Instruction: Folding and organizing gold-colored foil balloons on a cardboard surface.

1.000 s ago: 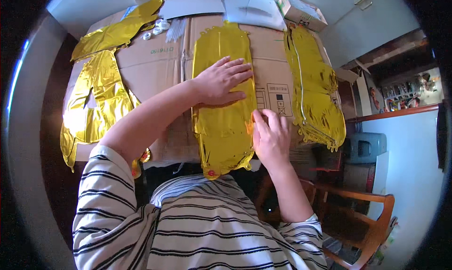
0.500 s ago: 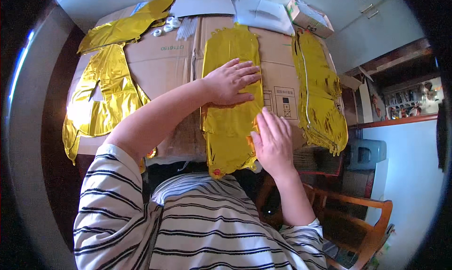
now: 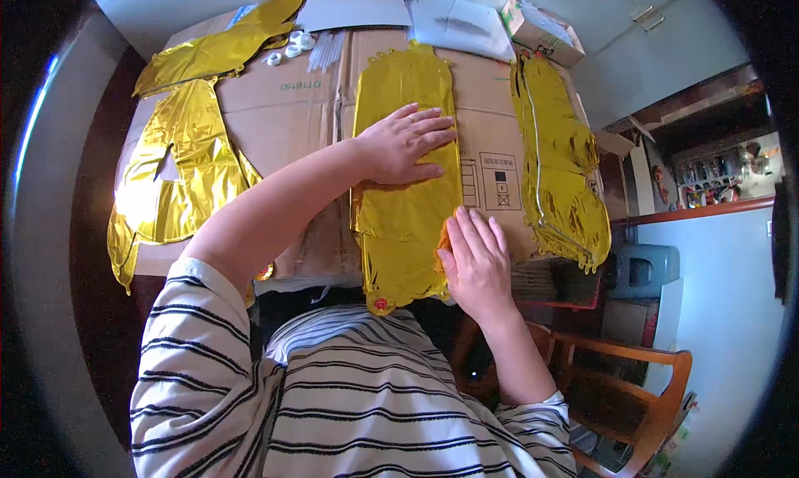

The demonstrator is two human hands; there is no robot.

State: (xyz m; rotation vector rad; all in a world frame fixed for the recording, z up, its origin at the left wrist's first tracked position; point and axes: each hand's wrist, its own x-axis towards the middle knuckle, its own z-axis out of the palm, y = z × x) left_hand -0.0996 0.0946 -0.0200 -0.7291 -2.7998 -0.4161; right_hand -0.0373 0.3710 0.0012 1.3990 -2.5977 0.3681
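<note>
- Since it's thin film, our deflated gold foil balloon (image 3: 404, 220) should handle light, floppy, slippery, crease-prone; it lies flat on the cardboard (image 3: 279, 124), bottom end past the near edge.
- Best hold, we'd say: flat palm on the body, gentle pinch at the seam edge.
- Our left hand (image 3: 405, 149): fingers released, flat on the foil. Our right hand (image 3: 478, 263): fingers straight at the lower right edge, over an orange piece (image 3: 444, 238); we can't tell if it's gripped.
- Vs 1.0 s ago: right fingers straightened from a pinch; left palm unmoved.
</note>
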